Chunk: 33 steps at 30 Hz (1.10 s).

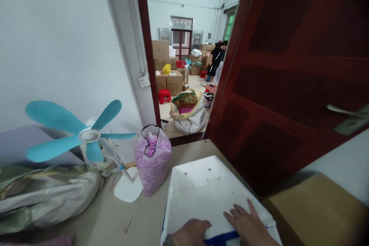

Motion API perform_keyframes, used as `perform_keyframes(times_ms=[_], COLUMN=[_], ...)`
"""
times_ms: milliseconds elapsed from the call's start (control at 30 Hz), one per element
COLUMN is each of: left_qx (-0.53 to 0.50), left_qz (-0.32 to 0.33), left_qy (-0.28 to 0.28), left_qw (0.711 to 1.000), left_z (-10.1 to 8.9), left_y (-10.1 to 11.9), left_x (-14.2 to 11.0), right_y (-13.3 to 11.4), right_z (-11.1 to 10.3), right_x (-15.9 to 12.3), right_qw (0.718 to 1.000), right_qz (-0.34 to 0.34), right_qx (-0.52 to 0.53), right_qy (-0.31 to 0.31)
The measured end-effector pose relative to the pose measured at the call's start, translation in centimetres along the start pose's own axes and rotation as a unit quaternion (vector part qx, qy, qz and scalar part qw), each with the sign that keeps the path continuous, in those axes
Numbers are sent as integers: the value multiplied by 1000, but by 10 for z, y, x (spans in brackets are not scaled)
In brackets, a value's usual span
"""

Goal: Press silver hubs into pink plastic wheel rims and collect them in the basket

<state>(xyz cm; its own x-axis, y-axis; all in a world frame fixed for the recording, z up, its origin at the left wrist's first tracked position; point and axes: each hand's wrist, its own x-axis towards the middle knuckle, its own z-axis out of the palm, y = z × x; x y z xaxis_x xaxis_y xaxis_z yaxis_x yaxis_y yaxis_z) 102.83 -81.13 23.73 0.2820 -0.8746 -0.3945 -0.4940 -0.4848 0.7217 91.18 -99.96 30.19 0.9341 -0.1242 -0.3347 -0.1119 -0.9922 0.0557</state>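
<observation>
1 white box (198, 196), open at the top, lies right at both grips, low in the view and stretching forward from them. Here's the left grip (191, 232), down at the box's near end, fingers curled and thumb pointing across toward the right; whether it's clamped on the wall, I can't tell. A watch (167, 240) shows at that wrist. And over to the right grip (248, 223): open, fingers spread over the box's pale inside, though contact is hard to call. Between the 2 grips runs a blue band (221, 237).

Out to the left of the left grip and farther forward stands a clear bag (152, 169) full of pink-purple pieces, a black loop (150, 153) lying over its top. Just beside it, farther left, a fan (89, 135) shows off 5 blue blades on a white base, on the pale floor (106, 219). Left again, a crumpled sack (57, 196).

Straight ahead of the grips, in the doorway, sits a big open sack (188, 117), pink pieces inside. To the right of the right grip comes a cardboard box (319, 211), with the dark red door (271, 84) beyond it. Way ahead, 1 person (216, 59) in black leans forward near stacked cartons (174, 82).
</observation>
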Motion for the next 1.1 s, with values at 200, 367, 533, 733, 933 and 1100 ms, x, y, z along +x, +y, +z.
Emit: perform_keyframes(times_ms=[200,367,533,733,933,1100], left_qx=[126,154,-8,-261,-319,-332], left_qz=[2,-4,-106,-120,-127,-174], left_qy=[31,224,471,564,541,503], left_qw=[992,962,876,774,768,779], left_z=[-76,-115,-145,-212,-295,-307], left_y=[48,32,-45,-109,-89,-91], left_x=[35,51,83,129,144,154], right_y=[60,78,87,79,69,81], right_z=[-18,-39,-66,-103,-121,-116], right_x=[17,51,113,207,270,297], right_qw=[995,986,981,965,956,958], right_qz=[42,84,109,152,133,118], right_qx=[91,143,158,210,263,258], right_qy=[-12,17,10,-29,-12,-41])
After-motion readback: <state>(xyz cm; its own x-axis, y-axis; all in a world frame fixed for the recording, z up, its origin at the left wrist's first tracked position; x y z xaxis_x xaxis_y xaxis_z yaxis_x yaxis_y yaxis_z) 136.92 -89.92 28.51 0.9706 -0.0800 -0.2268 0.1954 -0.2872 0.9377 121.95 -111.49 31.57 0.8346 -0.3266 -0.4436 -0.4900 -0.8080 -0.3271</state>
